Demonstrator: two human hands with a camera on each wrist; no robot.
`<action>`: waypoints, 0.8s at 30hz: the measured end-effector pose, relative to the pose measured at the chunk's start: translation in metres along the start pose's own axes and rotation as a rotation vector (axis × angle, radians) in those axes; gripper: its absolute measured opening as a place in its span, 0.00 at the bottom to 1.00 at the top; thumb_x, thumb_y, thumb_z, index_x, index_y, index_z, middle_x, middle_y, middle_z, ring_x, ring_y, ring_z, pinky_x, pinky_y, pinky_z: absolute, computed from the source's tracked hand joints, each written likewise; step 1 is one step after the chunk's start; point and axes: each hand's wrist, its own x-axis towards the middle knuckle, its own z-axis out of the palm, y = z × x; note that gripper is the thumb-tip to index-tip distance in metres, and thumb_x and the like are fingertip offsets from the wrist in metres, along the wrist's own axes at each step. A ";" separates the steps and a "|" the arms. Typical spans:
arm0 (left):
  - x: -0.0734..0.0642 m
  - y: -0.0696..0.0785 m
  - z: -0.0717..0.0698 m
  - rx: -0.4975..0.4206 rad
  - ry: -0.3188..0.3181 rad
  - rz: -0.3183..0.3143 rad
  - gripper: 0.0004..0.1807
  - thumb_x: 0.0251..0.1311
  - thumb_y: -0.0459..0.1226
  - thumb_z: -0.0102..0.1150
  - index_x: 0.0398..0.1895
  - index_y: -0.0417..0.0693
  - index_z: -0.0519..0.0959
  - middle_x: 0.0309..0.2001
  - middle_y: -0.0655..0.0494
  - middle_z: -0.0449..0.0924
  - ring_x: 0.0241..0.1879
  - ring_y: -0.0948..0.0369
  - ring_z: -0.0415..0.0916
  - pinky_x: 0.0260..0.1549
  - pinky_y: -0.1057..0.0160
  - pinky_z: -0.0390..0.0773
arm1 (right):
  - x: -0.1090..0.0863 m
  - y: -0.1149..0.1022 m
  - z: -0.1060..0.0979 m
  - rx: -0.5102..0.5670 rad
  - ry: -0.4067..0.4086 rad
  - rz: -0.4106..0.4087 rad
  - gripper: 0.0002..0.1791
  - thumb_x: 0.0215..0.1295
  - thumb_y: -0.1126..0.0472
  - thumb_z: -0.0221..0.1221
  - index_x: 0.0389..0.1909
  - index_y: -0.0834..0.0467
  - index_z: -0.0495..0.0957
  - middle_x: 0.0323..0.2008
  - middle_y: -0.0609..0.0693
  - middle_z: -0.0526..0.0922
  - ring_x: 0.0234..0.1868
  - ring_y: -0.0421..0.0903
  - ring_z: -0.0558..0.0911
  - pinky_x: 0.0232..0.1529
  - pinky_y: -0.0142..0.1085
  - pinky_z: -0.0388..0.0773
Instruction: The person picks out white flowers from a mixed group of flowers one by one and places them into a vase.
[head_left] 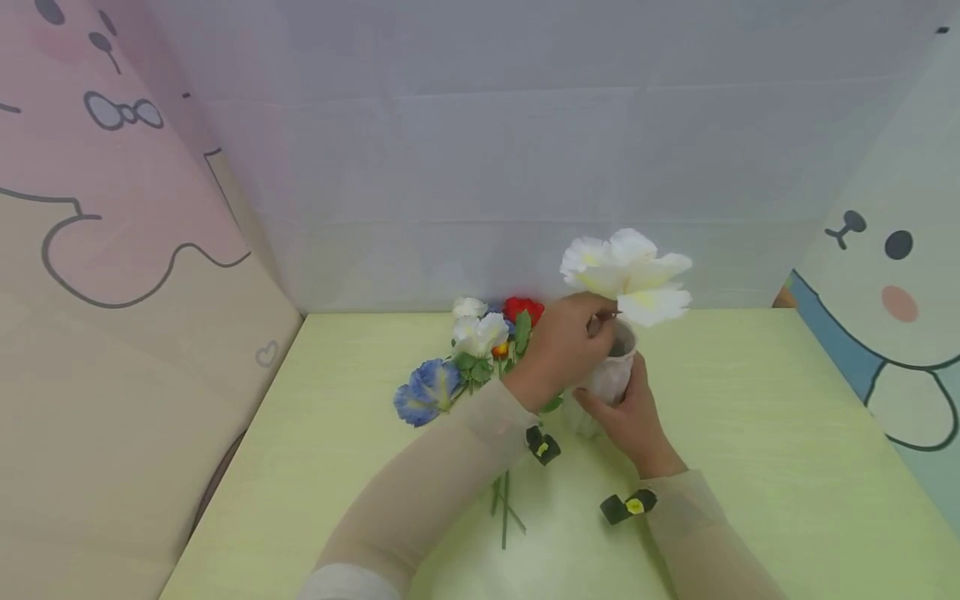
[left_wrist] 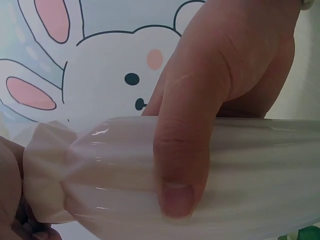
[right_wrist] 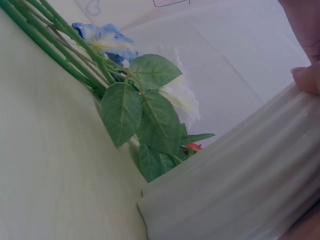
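Note:
A large white flower (head_left: 628,275) with pale yellow streaks stands over the mouth of a white ribbed vase (head_left: 609,379). My left hand (head_left: 566,343) is bent over the vase's rim, its fingers curled and pinching the flower just below the petals. Most of the stem is hidden by that hand and the vase. Lower down, my right hand (head_left: 632,417) grips the vase's body from the right side. In the left wrist view the right thumb (left_wrist: 182,170) presses flat along the glossy vase wall. The left fingers show at that view's edge, beside the rim.
Left of the vase lies a bunch of flowers: a blue flower (head_left: 427,392), a white flower (head_left: 480,333), a red flower (head_left: 523,309) and others. Their green stems (head_left: 505,508) point toward me. Leaves (right_wrist: 160,120) lie close beside the vase. Walls with cartoon animals enclose the pale yellow table (head_left: 765,417).

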 end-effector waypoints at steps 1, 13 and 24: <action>0.000 0.001 0.001 0.018 0.000 0.003 0.11 0.70 0.36 0.59 0.50 0.45 0.86 0.46 0.57 0.86 0.43 0.65 0.80 0.41 0.74 0.77 | 0.000 0.000 0.000 -0.006 0.000 0.001 0.48 0.62 0.67 0.70 0.76 0.56 0.51 0.61 0.54 0.69 0.52 0.47 0.73 0.48 0.30 0.73; -0.002 0.009 0.008 0.258 0.061 -0.020 0.07 0.68 0.42 0.62 0.41 0.54 0.88 0.36 0.65 0.86 0.35 0.66 0.80 0.32 0.71 0.78 | -0.005 -0.041 0.001 -0.060 0.010 0.010 0.45 0.61 0.68 0.67 0.74 0.66 0.51 0.61 0.64 0.69 0.52 0.47 0.71 0.49 0.32 0.70; -0.008 0.009 0.007 0.160 0.117 -0.170 0.13 0.63 0.40 0.63 0.22 0.56 0.71 0.22 0.64 0.73 0.21 0.66 0.70 0.18 0.68 0.69 | 0.000 -0.001 0.001 -0.063 0.013 0.082 0.47 0.61 0.64 0.70 0.75 0.59 0.53 0.62 0.59 0.70 0.54 0.50 0.72 0.50 0.37 0.72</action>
